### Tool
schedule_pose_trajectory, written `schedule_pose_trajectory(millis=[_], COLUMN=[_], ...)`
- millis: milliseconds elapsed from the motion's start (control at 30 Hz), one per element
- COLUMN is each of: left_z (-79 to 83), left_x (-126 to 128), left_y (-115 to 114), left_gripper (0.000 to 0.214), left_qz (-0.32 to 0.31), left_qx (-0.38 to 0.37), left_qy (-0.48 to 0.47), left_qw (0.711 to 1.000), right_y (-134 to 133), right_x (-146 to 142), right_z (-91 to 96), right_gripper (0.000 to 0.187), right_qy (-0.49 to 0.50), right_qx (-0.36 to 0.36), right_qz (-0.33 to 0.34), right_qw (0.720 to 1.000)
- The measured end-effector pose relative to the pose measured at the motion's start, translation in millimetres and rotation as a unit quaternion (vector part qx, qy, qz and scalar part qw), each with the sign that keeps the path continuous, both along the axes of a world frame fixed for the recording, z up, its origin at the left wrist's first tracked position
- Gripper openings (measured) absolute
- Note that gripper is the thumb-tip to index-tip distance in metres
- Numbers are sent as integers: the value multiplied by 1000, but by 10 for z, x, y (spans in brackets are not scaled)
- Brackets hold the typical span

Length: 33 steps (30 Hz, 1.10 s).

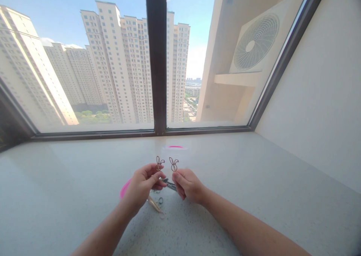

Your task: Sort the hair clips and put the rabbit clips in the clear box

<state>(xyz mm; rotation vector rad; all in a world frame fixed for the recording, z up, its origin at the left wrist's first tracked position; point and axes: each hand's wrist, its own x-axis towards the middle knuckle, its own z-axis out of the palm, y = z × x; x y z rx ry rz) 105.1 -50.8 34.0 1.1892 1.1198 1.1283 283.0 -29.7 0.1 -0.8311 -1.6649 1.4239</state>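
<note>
The left wire bunny point(159, 163) is pinched between the thumb and fingers of the left hand point(145, 184). The right wire bunny point(174, 164) is pinched by the right hand point(188, 182). Both are brown and are held up side by side, just apart, over the pale sill point(254, 196). Between the hands, a thin dark thing point(171, 185) is partly hidden. Below, a gold stick point(154, 205) and 1 small ring point(161, 198) are seen close together. A pink thing point(124, 188) is half covered by the left hand. Farther off, a pink strip point(175, 147) is seen near the window point(160, 79). Outside, tall buildings point(111, 56) and 1 fan box point(257, 41) can be seen.
</note>
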Motion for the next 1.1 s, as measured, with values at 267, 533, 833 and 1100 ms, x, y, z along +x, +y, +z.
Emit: schedule_pose_trajectory(millis=[267, 533, 833, 1100], left_z=[12, 26, 38, 62], left_x=[-11, -1, -1, 1], left_y=[-15, -11, -23, -33], left_gripper=[42, 41, 40, 40], left_qz=[-3, -3, -5, -3], left_qx=[-2, 1, -1, -3], left_qy=[1, -1, -1, 0], left_qw=[1000, 1000, 1000, 1000], right_y=[2, -3, -22, -24], right_x=[-3, 7, -11, -8], right_z=[14, -22, 48, 41], right_gripper=[51, 48, 49, 48], right_qy=[2, 13, 15, 9], right_qx=[2, -24, -15, -16], right_qz=[-4, 7, -11, -12], right_qw=[1000, 1000, 1000, 1000])
